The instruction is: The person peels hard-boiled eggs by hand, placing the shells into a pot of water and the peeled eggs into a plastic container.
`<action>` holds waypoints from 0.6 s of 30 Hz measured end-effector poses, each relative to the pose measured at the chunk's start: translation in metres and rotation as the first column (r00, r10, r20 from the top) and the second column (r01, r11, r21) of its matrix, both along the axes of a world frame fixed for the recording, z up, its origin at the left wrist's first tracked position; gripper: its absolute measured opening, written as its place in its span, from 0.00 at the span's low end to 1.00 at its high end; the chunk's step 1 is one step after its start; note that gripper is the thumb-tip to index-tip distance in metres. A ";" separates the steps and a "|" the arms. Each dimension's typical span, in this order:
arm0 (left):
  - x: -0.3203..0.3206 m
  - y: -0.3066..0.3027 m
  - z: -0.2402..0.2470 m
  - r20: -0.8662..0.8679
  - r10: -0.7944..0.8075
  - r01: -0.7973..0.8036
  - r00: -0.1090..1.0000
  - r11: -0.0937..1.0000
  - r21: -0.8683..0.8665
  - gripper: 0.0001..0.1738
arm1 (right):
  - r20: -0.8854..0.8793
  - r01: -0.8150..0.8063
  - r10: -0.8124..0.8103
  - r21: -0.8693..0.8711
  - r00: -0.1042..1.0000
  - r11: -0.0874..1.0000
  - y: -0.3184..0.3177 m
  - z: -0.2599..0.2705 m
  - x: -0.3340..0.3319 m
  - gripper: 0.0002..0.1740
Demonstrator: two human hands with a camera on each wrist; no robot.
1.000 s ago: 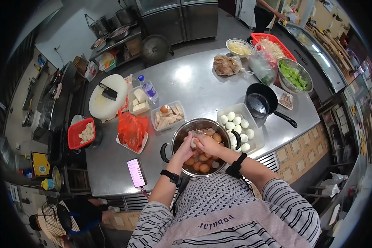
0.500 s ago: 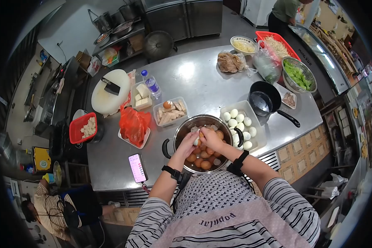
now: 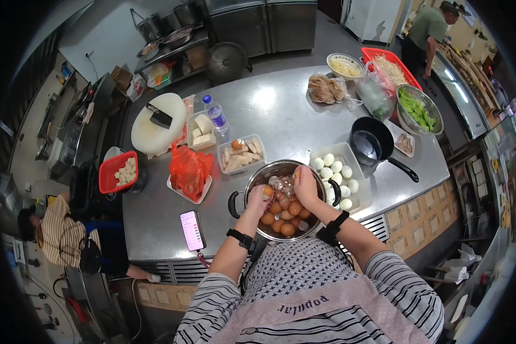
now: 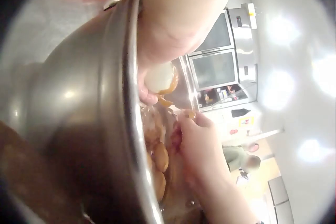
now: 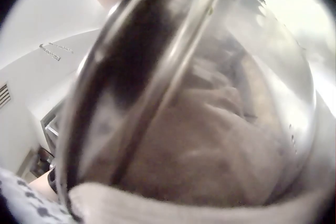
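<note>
My left hand [image 3: 256,200] holds a partly peeled egg [image 4: 160,77] over the left side of a steel pot [image 3: 248,221]. White shows on the egg, with brown shell still on one side and a loose flap of shell [image 4: 166,102] hanging off it. Toward the pot's right side, my right hand [image 3: 307,189] pinches a brown bit of eggshell at its fingertips, apart from the egg. Brown eggs [image 3: 287,229] lie in the pot, with shell pieces at its far side. The right wrist view is mostly filled by the pot's outer wall [image 5: 210,129].
A clear tub [image 3: 361,200] of peeled white eggs stands right of the pot, near a black saucepan [image 3: 370,143]. Left are a tub of pale strips [image 3: 242,156] with one brown egg, a red bag [image 3: 190,169] and a phone [image 3: 192,230]. Other people stand farther off.
My hands were together at the egg over the pot. They have moved apart: the left keeps the egg, while the right has gone to the right with a bit of shell.
</note>
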State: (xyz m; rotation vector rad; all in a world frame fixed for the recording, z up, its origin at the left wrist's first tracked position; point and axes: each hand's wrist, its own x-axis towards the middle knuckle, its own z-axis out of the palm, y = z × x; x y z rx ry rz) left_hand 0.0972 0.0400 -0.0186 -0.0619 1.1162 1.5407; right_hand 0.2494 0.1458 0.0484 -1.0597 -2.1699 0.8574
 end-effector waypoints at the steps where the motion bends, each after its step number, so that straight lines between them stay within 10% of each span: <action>1: 0.002 0.000 0.006 -0.029 0.008 -0.008 1.000 1.000 -0.018 0.12 | -0.037 -0.036 0.037 0.024 0.999 0.999 0.005 -0.001 0.003 0.13; 5: 0.013 0.003 0.036 0.139 -0.103 0.100 0.985 0.995 0.028 0.15 | 0.195 -0.356 0.311 0.276 0.930 0.893 -0.003 -0.007 0.007 0.22; 8: 0.016 0.002 0.031 0.029 -0.239 0.239 0.970 0.971 0.012 0.18 | -0.111 -0.543 0.540 0.008 0.834 0.840 -0.013 -0.016 -0.002 0.26; 18: 0.022 0.000 0.043 -0.222 -0.324 0.332 0.919 0.943 -0.004 0.17 | -0.183 -0.514 0.485 -0.180 0.855 0.839 -0.012 -0.010 -0.001 0.20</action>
